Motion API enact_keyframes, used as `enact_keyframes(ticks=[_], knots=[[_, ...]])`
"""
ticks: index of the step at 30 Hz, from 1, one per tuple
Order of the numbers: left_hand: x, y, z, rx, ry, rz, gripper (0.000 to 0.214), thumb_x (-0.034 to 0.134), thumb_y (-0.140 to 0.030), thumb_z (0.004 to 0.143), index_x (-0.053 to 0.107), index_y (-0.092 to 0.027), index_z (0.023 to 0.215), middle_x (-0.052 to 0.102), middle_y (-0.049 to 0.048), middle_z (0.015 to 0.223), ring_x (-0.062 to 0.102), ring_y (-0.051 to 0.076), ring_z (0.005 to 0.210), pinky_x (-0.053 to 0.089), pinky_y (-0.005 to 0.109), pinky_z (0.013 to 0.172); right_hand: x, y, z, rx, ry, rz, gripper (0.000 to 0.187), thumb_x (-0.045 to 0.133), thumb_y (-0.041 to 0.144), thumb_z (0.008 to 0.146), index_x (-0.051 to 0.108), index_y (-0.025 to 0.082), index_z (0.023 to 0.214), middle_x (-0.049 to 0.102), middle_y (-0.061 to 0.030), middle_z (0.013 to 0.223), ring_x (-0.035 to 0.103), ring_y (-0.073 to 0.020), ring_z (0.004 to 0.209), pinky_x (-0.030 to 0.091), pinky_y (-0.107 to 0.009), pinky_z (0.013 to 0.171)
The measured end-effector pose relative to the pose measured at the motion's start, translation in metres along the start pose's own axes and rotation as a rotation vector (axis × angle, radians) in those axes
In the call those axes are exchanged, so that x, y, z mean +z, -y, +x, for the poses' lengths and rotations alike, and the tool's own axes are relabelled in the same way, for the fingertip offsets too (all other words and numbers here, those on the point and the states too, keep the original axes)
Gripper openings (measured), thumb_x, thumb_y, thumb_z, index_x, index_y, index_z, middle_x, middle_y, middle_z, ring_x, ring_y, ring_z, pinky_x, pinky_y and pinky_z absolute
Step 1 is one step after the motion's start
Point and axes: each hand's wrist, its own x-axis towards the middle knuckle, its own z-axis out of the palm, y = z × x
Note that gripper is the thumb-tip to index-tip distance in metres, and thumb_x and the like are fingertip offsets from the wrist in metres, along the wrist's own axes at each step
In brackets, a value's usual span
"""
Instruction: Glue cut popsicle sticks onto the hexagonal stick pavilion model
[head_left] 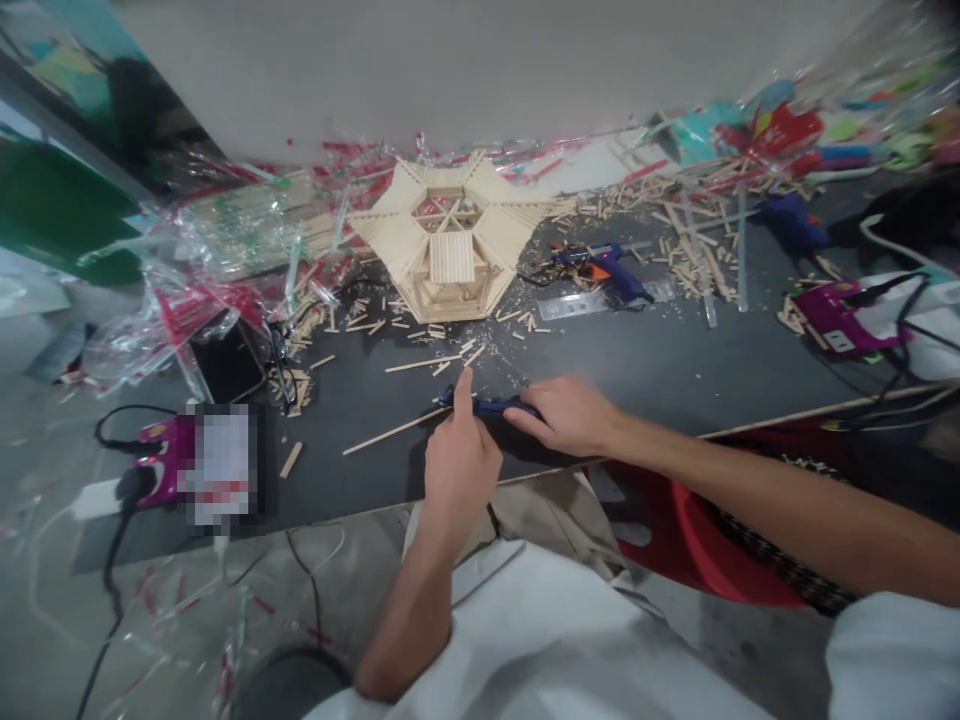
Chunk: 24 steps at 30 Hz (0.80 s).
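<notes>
Noted just below and left of frame centre: stick (394, 431), long axis rising rightward to head of blue tool (495, 404). Nearer to stick: left hand (461, 460), index finger extended, rest curled, hold undeterminable. Closed round blue tool's handle: right hand (570, 415).

No word, brand or number can be read with certainty here. To the right of the wooden model (452, 240), the clear ruler (574, 305) has faint marks, but they are too small to read. To the left and nearer than the model, the screen (221, 465) is covered by blurred squares, with a red patch which gives no letters. Far right of the model, the purple power box (840, 315) also shows no readable label.
</notes>
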Motion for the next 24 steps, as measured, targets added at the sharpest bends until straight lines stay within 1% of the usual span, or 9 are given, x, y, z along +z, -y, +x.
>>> enact_keyframes(ticks=[5,7,10,12,14,16,18,21,24], knots=[[0.0,0.008,0.004,0.077,-0.004,0.011,0.057,0.035,-0.015,0.101,0.04,-0.017,0.158,0.077,0.0144,0.101,0.076,0.03,0.092,0.054,0.036,0.081,-0.001,0.002,0.0,0.044,0.01,0.008,0.065,0.027,0.059,0.11,0.073,0.015,0.095,0.078,-0.0135,0.102,0.072,-0.0283,0.091,0.029,-0.033,0.065],[0.001,0.012,0.004,0.084,-0.047,-0.02,0.057,0.033,-0.02,0.104,0.031,-0.015,0.161,0.077,0.0133,0.099,0.076,0.029,0.087,0.054,0.035,0.077,-0.003,0.002,-0.002,0.057,0.004,0.035,0.065,0.027,0.059,0.11,0.073,0.016,0.093,0.077,-0.0127,0.101,0.072,-0.0279,0.091,0.029,-0.033,0.065],[-0.001,0.021,0.0,0.013,-0.119,-0.069,0.066,0.037,-0.027,0.106,0.013,-0.011,0.165,0.076,0.0086,0.091,0.075,0.026,0.079,0.052,0.032,0.071,-0.006,-0.002,-0.008,0.115,-0.028,0.05,0.065,0.028,0.06,0.109,0.072,0.017,0.09,0.077,-0.0125,0.101,0.071,-0.0278,0.092,0.03,-0.034,0.065],[-0.004,0.029,-0.002,-0.01,-0.162,-0.046,0.061,0.04,-0.029,0.107,0.021,-0.013,0.163,0.075,0.0081,0.093,0.075,0.025,0.084,0.053,0.031,0.073,-0.006,-0.008,-0.015,0.187,-0.063,0.032,0.065,0.029,0.061,0.109,0.072,0.017,0.091,0.076,-0.0131,0.102,0.07,-0.0284,0.092,0.03,-0.034,0.065],[-0.009,0.033,0.001,0.033,-0.183,0.036,0.048,0.04,-0.029,0.108,0.041,-0.017,0.154,0.073,0.0109,0.106,0.074,0.025,0.097,0.054,0.032,0.08,-0.004,-0.015,-0.023,0.259,-0.117,-0.003,0.063,0.03,0.061,0.108,0.073,0.016,0.095,0.075,-0.014,0.103,0.069,-0.0298,0.094,0.033,-0.034,0.066],[-0.016,0.034,0.008,0.089,-0.153,0.143,0.037,0.04,-0.028,0.109,0.056,-0.021,0.142,0.069,0.0123,0.121,0.073,0.025,0.105,0.054,0.032,0.084,0.0,-0.021,-0.031,0.299,-0.203,-0.069,0.062,0.033,0.06,0.107,0.073,0.013,0.1,0.074,-0.0163,0.103,0.067,-0.0322,0.097,0.037,-0.036,0.071],[-0.023,0.03,0.017,0.107,-0.084,0.257,0.033,0.038,-0.025,0.109,0.062,-0.023,0.132,0.066,0.0107,0.129,0.073,0.024,0.1,0.054,0.032,0.08,0.007,-0.026,-0.037,0.293,-0.292,-0.155,0.065,0.034,0.062,0.106,0.073,0.01,0.103,0.073,-0.0193,0.101,0.065,-0.0346,0.099,0.041,-0.038,0.078],[-0.037,0.018,0.03,0.138,0.037,0.436,0.031,0.038,-0.018,0.107,0.065,-0.023,0.123,0.067,0.0097,0.127,0.075,0.025,0.092,0.054,0.034,0.075,0.018,-0.031,-0.041,0.247,-0.38,-0.252,0.071,0.032,0.065,0.105,0.071,0.006,0.111,0.07,-0.0231,0.103,0.061,-0.0366,0.098,0.042,-0.043,0.086],[-0.049,0.008,0.038,0.207,0.118,0.571,0.034,0.038,-0.009,0.102,0.064,-0.019,0.122,0.068,0.0123,0.124,0.075,0.03,0.097,0.056,0.038,0.077,0.029,-0.033,-0.041,0.224,-0.423,-0.277,0.076,0.03,0.065,0.106,0.065,0.001,0.127,0.068,-0.0271,0.115,0.059,-0.0388,0.105,0.043,-0.046,0.094]])
